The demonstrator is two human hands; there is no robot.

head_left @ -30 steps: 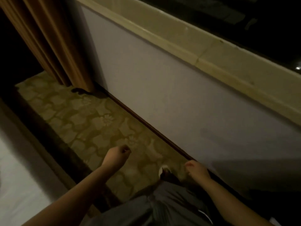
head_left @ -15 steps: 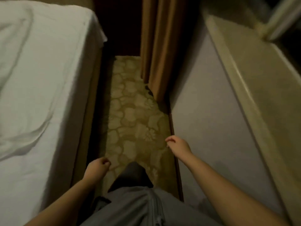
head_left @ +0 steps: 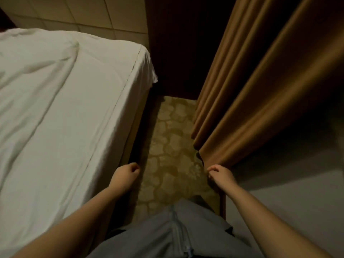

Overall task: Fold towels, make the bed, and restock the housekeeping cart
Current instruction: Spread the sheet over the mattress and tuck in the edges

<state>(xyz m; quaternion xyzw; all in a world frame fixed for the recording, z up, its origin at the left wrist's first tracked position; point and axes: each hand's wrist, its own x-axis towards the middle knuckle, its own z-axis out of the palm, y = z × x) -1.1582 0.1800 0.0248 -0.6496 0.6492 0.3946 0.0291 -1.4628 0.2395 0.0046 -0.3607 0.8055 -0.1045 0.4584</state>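
Observation:
A bed with a wrinkled white sheet (head_left: pixel 61 112) fills the left of the head view, its far corner near a dark nightstand area. My left hand (head_left: pixel 125 174) hangs beside the bed's right edge, fingers loosely curled, holding nothing. My right hand (head_left: pixel 220 175) hangs over the carpet just below the curtain's hem, fingers loosely curled and empty. I stand in the narrow aisle between bed and wall.
A patterned beige carpet (head_left: pixel 173 146) runs along the narrow aisle ahead. A brown pleated curtain (head_left: pixel 251 90) hangs on the right, above a pale grey wall (head_left: pixel 297 202). A dark piece of furniture (head_left: pixel 176 53) closes the aisle's far end. A padded headboard (head_left: pixel 93 13) is behind the bed.
My view has swung left from the window wall to the aisle and bed. The bed now fills more of the left side and the curtain is closer. Both hands stay loosely curled.

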